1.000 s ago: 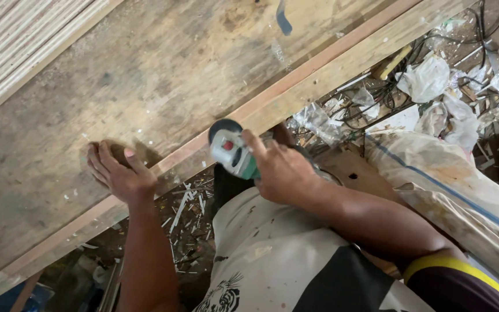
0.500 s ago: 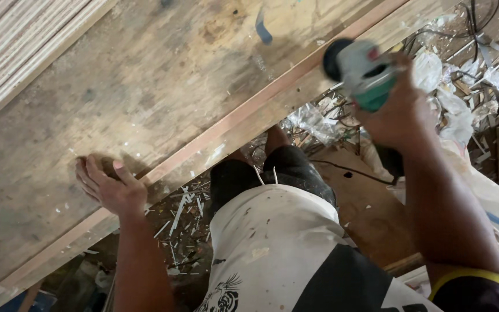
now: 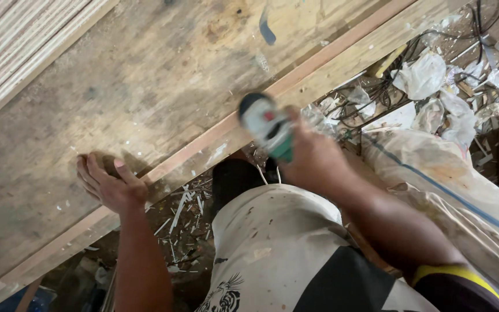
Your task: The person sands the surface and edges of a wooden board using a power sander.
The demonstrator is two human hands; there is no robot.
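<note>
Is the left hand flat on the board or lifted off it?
Flat: the left hand lies palm down, fingers spread, on the wooden board near its edge.

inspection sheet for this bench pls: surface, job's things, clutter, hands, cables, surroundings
surface: worn wooden board, pale edge strip along its near side
job's things: green and grey grinder, blurred, disc at the edge strip
clutter: wood splinters and plastic bags on the floor
grippers: left hand flat on board; right hand grips grinder
cables: black tangle on floor
surroundings: large sack at right
</note>
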